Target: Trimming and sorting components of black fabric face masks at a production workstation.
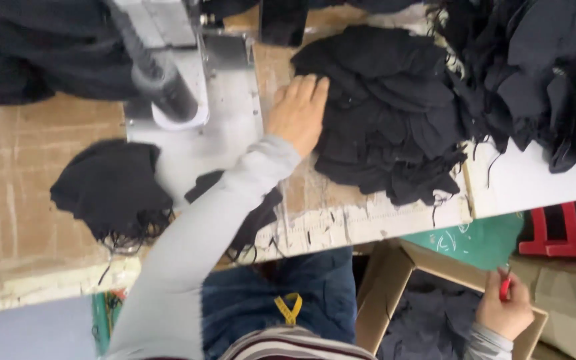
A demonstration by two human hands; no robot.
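Striped hem and blue-jeaned lap, with a yellow tape measure (291, 308) lying across it, sat closest to the lens. Lower right, the right hand (503, 308) was closed around a small red tool (505, 287), apparently snips, held over the open cardboard box (381, 287) of dark fabric, probably so it stayed ready while the other arm worked. Across the counter (28, 220), the left hand (299, 115) lay flat, fingers extended and together, pressing the edge of the pile of black fabric pieces (385, 113), gripping nothing. A smaller black piece (109, 188) rested well apart on the left, beside the sewing machine's grey metal plate (235, 113), seemingly set aside separately from the main stack.
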